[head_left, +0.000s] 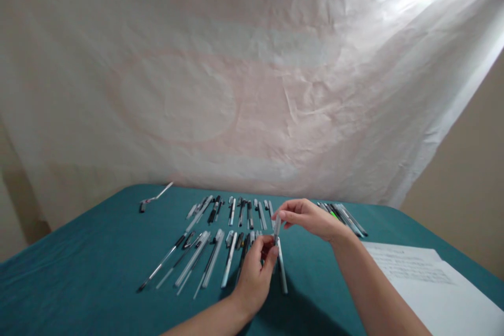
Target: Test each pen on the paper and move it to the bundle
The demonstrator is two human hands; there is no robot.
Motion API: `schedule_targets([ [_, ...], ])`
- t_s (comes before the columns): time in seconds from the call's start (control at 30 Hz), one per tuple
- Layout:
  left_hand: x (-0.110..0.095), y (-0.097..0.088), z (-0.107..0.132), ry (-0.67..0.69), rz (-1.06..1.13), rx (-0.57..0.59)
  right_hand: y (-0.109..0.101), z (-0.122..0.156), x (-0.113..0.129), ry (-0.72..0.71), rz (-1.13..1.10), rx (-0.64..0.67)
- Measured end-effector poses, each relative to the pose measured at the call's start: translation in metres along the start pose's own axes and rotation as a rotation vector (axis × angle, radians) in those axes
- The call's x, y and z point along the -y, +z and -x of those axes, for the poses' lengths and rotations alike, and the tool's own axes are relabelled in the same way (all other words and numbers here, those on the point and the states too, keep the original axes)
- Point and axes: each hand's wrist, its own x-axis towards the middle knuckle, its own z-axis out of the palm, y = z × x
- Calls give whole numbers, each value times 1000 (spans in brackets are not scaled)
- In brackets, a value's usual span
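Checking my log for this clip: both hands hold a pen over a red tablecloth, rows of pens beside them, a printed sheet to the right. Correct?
No: the head view shows a teal tablecloth, not red. The left hand and right hand do hold a pen over it, rows of pens beside them, the printed sheet to the right.

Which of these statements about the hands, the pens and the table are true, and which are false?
1. The left hand and right hand grip one pen between them. True.
2. The tablecloth is red. False: it is teal.
3. A printed sheet of paper lies right of the right arm. True.
4. The other pens stand in a cup. False: they lie flat in rows on the cloth.
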Motion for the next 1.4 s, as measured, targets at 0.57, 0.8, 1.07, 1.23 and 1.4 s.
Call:
schedule_targets([
  [0.57, 5, 0, 0, -12, 3, -14, 7, -6, -4, -43, -9, -50],
  [0.8, 9, 1, 0, -2, -7, -34, 10, -6, -5, -13, -61, 23],
  [1.07, 7, 3, 0, -42, -65, -78, 14, -7, -6, -52, 72, -42],
  [1.23, 4, 3, 2, -25, -80, -72, 21, -8, 0, -27, 202, -144],
  [1.4, 3, 3, 1, -3, -71, -71, 25, -9, 1, -20, 290, -185],
])
